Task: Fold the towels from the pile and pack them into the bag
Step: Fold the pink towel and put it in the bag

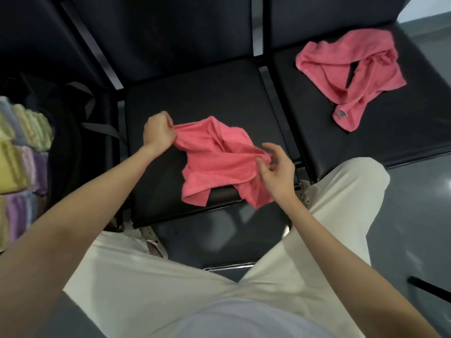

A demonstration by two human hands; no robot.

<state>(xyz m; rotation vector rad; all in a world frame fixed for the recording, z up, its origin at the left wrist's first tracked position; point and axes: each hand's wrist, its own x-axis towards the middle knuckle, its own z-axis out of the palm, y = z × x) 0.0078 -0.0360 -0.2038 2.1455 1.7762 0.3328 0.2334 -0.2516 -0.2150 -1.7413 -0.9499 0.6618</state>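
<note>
Fists: left hand (158, 130) grips crumpled pink terry towel (214, 162); right hand (275, 167) pinches it — limp

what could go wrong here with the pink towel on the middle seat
The pink towel is bunched, and its lower edge hangs past the front of the middle seat, so it might slip to the floor. The left hand grips one corner, but the right hand only pinches a small fold, which could slip when pulled taut. The second pink towel lies crumpled near the right seat's far edge.
</note>
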